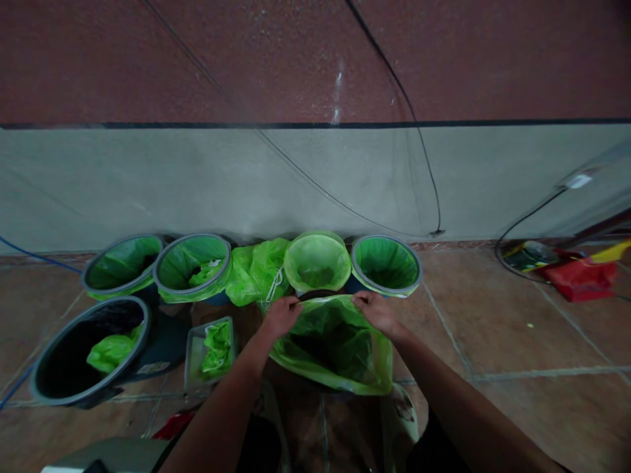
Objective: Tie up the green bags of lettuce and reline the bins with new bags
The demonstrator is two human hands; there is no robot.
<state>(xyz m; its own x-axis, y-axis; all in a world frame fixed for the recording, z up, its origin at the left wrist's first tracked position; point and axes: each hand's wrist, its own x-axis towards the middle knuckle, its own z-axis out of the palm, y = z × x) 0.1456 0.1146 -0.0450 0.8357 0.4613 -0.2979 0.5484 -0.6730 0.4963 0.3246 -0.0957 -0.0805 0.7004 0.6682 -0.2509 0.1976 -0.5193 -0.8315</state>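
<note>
Tiled floor [503, 335]: row of green-lined bins [387, 263], dark bin [154, 343], plastic tub [197, 358]; right, red object [584, 279], possibly dustpan.

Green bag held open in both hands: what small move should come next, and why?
Probably ease the green bag over the dark rim showing just beyond it: left hand and right hand pinch its far edge, and that stretch looks uncovered.

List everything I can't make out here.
Head view: the bottom of the green bag held between left hand and right hand; dark shadow inside hides it.
Head view: print on the label of the large dark bin; too small and blurred.
Head view: the far end of the yellow item; cut off by the right edge.
</note>
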